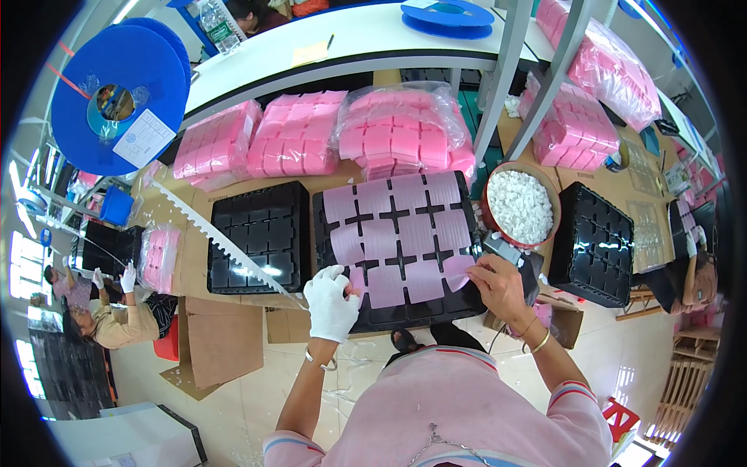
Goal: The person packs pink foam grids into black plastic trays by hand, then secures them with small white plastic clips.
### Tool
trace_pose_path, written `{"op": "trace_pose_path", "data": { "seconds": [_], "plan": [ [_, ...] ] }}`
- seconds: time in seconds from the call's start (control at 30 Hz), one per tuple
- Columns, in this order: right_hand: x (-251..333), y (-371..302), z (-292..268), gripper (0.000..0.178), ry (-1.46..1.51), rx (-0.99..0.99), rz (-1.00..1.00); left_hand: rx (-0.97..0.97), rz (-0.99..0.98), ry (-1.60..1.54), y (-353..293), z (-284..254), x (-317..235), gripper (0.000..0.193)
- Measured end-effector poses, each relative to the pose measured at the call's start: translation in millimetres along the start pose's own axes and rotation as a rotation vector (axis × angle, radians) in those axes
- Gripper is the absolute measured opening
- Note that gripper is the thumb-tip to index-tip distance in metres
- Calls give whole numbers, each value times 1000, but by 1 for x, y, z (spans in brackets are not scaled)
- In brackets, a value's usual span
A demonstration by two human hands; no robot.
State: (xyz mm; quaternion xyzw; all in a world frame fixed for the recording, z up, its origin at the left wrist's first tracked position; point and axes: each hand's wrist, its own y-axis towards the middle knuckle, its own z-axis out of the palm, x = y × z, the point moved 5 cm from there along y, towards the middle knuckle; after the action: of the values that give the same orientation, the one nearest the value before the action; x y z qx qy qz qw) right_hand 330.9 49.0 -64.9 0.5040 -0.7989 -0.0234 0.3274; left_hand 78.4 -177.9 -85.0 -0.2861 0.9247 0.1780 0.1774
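gloved left hand [330, 300] presses a pink sheet [385, 286]; right hand [498, 284] pinches another; seat each flat in its tray [334, 268] cell.

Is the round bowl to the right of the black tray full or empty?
Full. The red-rimmed bowl is heaped nearly to its rim with small white pieces, beside the black tray carrying pink pouches.

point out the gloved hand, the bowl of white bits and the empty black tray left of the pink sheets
left hand [331, 303], head view, back of the white glove
bowl [489, 224], head view, its red rim, left side
empty black tray [261, 237], head view, middle compartments
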Motion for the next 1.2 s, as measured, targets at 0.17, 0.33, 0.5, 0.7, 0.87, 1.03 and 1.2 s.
{"op": "trace_pose_path", "data": {
  "seconds": [0.17,0.33,0.5,0.7,0.87,1.03,1.2],
  "plan": [
    [0,-8,2,9,35,16,26,25,-1,51,-5,-17,-9,21],
    [-4,-9,4,10,68,43,47,59,-41,85,-13,-17,-7,19],
    [-7,-12,4,11,117,99,84,92,-99,117,-18,-16,-16,18],
    [-7,-12,1,13,99,133,82,103,-136,135,-22,-16,-15,19],
    [-14,-16,4,13,117,151,115,144,-148,190,-24,-10,-14,20],
    [-12,-20,5,12,140,173,129,110,-135,213,-30,-7,-16,21],
    [-9,-28,6,13,164,160,110,120,-154,242,-33,-13,-13,25]
  ]
}}
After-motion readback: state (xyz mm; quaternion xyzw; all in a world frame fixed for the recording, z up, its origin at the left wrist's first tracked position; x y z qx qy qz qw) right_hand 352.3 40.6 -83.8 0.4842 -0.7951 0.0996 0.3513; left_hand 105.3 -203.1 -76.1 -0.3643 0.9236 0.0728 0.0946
